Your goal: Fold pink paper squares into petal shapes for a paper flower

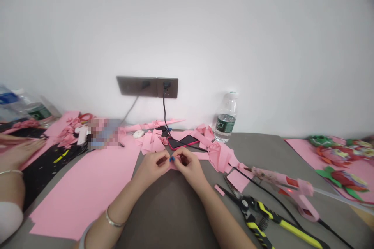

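Note:
Near the middle of the grey table [163,214], my left hand [153,166] and my right hand [188,165] meet at the fingertips. Both are closed in a pinch on a small pink paper piece [173,163], most of it hidden by the fingers. A bit of blue shows between the fingertips. Just behind the hands lies a phone [183,142] in a pink case, among folded pink paper scraps [152,142]. A large pink sheet [90,186] lies to the left of my left forearm.
Pliers-like cutters [244,203] and a pink glue gun [288,183] with its cord lie at right, near paper flowers [344,181]. A water bottle [226,118] stands by the wall. Another person's arm [11,183] rests at far left. A cable hangs from the socket [167,87].

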`<state>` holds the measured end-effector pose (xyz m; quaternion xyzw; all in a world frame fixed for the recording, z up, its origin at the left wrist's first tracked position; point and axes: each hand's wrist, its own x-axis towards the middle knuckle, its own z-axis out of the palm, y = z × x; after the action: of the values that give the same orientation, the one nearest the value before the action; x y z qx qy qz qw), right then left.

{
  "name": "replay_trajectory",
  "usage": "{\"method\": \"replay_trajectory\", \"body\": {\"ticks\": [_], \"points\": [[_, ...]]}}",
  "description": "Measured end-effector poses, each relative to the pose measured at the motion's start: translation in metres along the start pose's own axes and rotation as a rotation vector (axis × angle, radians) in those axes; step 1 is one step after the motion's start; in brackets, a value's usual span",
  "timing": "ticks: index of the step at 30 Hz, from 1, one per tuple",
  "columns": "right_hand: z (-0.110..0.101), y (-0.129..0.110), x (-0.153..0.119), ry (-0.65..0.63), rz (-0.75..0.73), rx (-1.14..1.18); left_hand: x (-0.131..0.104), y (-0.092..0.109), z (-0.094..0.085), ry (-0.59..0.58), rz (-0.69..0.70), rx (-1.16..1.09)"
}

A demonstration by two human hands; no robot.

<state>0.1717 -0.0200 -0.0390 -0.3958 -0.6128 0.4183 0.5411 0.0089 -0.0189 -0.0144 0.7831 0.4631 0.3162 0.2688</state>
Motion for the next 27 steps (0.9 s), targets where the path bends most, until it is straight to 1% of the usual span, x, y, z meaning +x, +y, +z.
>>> {"method": "replay_trajectory", "body": {"ticks": [3,8,11,17,19,22,24,27], "points": [[0.001,0.000,0.000,0.028,-0.019,-0.014,0.000,0.000,-0.001,0.018,0.010,0.011],[0.001,0.002,0.000,0.020,-0.045,-0.053,-0.001,0.000,-0.002,0.015,0.066,0.102],[0.000,0.003,0.000,0.047,-0.024,-0.041,-0.002,-0.001,-0.004,0.031,0.097,0.150],[0.000,0.007,0.002,0.158,0.031,0.063,-0.002,-0.001,-0.006,0.029,0.111,0.143],[-0.002,0.009,0.003,0.218,0.042,0.086,-0.001,-0.002,-0.006,0.034,0.102,0.118],[-0.005,0.012,0.004,0.317,0.041,0.099,-0.001,-0.004,-0.006,0.072,0.069,0.052],[-0.005,0.012,0.004,0.302,0.004,0.103,-0.001,-0.005,-0.006,0.084,0.054,0.026],[-0.001,0.009,0.002,0.179,-0.067,0.069,-0.001,-0.005,-0.005,0.064,0.066,0.023]]}}
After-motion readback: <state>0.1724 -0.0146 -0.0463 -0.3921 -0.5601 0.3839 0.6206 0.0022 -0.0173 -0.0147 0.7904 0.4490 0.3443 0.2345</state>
